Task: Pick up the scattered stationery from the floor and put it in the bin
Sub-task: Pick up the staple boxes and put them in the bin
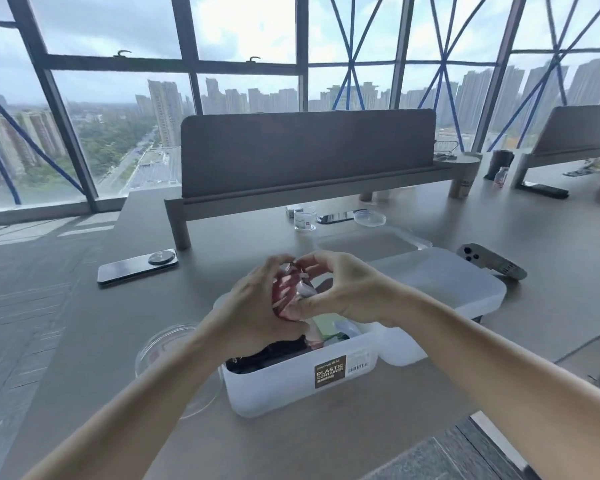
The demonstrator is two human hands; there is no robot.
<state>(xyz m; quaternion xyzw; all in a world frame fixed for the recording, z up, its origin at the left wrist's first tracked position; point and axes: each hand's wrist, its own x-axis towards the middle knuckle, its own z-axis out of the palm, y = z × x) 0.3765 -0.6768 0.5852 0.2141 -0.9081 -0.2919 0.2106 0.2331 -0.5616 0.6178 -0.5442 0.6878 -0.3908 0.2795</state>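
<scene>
A translucent white plastic bin [278, 389] with a "PLASTIC CONTAINER" label stands on the grey desk. Dark and green items lie inside it, partly hidden by my hands. Just above its open top, my left hand [257, 306] and my right hand [340, 289] together hold a bundle of red-and-white stationery [286, 289]. The fingers of both hands curl round the bundle. What the bundle is made of is blurred.
The bin's lid [440, 285] lies against its right side. A phone [136, 266] lies at the left, another phone [492, 263] at the right. A clear round dish [167, 344] sits left of the bin. A small jar [305, 218] and a grey desk divider [305, 154] stand behind.
</scene>
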